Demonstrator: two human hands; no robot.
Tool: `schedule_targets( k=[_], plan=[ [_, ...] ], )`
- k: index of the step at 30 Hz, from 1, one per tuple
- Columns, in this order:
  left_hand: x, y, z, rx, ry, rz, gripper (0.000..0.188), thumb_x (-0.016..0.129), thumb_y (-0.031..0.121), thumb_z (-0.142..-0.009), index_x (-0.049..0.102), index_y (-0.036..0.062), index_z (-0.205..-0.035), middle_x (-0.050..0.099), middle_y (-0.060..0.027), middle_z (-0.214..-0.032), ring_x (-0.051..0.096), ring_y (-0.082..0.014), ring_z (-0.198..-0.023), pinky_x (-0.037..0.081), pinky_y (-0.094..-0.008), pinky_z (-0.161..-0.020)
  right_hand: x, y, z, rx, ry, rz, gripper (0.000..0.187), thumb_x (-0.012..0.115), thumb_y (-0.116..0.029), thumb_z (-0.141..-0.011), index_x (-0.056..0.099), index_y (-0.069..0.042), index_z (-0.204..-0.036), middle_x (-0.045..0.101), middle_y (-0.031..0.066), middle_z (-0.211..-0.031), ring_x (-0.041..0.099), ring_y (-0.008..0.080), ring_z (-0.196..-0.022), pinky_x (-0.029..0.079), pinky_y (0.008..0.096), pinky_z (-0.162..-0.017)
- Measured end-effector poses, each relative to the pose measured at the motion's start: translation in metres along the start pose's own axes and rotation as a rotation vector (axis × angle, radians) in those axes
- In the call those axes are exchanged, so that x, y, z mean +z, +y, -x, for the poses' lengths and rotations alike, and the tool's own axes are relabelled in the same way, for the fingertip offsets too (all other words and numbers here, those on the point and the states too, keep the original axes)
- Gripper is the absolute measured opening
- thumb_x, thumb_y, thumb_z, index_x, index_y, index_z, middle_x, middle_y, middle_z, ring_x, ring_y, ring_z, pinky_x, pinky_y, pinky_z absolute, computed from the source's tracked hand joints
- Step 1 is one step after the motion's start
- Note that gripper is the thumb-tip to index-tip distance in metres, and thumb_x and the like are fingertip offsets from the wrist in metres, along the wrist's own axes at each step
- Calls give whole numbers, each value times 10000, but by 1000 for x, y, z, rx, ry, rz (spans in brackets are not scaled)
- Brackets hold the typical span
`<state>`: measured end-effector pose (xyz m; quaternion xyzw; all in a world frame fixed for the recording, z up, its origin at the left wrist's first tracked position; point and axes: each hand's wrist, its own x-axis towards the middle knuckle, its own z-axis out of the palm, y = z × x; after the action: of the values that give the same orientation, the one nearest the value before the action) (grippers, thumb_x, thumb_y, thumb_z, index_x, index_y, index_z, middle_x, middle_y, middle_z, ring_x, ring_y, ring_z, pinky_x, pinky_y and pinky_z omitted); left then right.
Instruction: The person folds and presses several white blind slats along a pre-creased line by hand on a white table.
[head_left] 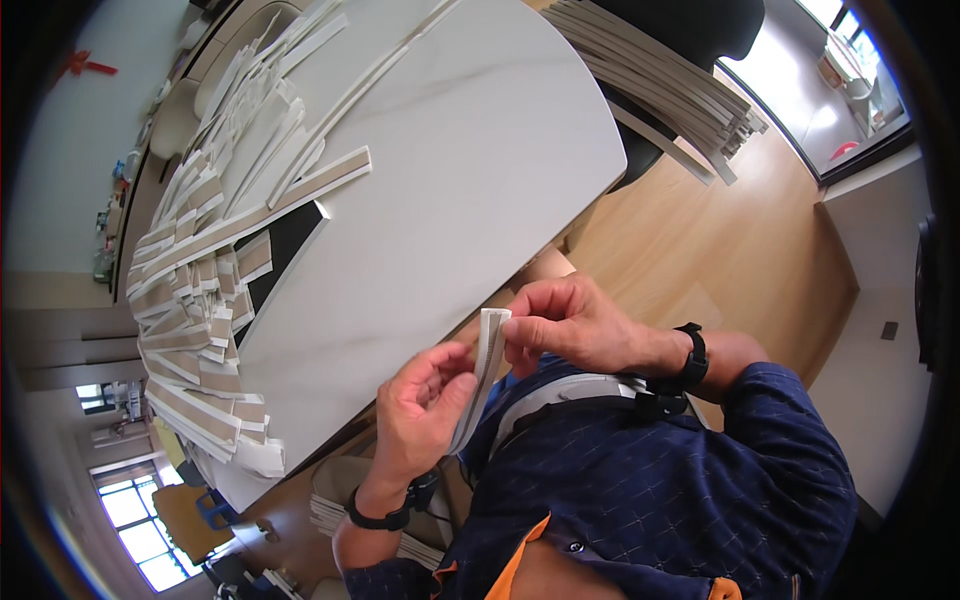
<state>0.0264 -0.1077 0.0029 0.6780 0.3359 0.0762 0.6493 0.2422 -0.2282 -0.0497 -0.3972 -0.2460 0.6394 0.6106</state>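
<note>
Left hand [412, 415] and right hand [572, 325] pinch one striped strip [486, 365]. One white table [450, 190] bears overlapping strips [212, 238], too many to count.

Two sets of fingers [537, 331], one held strip [487, 372], two wristbands [692, 354], one white table [480, 180], uncountable other strips [210, 272]

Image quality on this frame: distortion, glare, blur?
Head view: fisheye bending toward the rim, corners black; lower-left window blown out; glare on the pale floor at upper right; left hand, right hand and held strip look reasonably sharp.
</note>
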Motion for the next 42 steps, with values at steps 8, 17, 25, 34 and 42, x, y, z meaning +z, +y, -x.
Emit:
schedule_targets(
  k=[8,17,25,34,42],
  plan=[
    [15,37,-17,182,84,-99,284,689,-13,-1020,658,-69,-1297,754,-97,-1086,704,-108,-933,589,-280,-860,6,2,0,-62,-46,35,267,687,-253,-1084,723,11,-1089,753,43,-903,718,103,-783,608,276,-739],
    [6,20,-12,53,60,-106,182,713,45,-1034,706,-64,-1180,752,-57,-1026,683,-74,-894,548,-223,-783,8,5,-8,-59,-38,45,270,679,-245,-1085,723,19,-1059,743,46,-874,709,102,-757,609,284,-716],
    [1,40,-20,289,155,-287,168,679,14,-1033,727,-53,-1179,758,-82,-1048,709,-104,-895,573,-255,-787,16,1,-8,-56,-45,61,273,683,-243,-1081,727,20,-1024,738,45,-853,706,101,-750,616,287,-716],
    [-6,49,-24,78,126,-257,134,735,80,-1008,767,-26,-1082,754,-36,-855,679,-72,-762,551,-254,-703,17,-1,-9,-35,-41,69,277,683,-238,-1079,739,28,-1028,741,42,-845,702,95,-739,611,281,-705],
    [-7,45,-27,45,53,-216,132,713,103,-1031,730,-28,-1037,697,6,-803,624,-47,-728,525,-239,-677,16,1,-9,-76,-61,82,282,691,-237,-1077,736,33,-1007,738,45,-832,698,97,-734,607,279,-696]
  ],
)
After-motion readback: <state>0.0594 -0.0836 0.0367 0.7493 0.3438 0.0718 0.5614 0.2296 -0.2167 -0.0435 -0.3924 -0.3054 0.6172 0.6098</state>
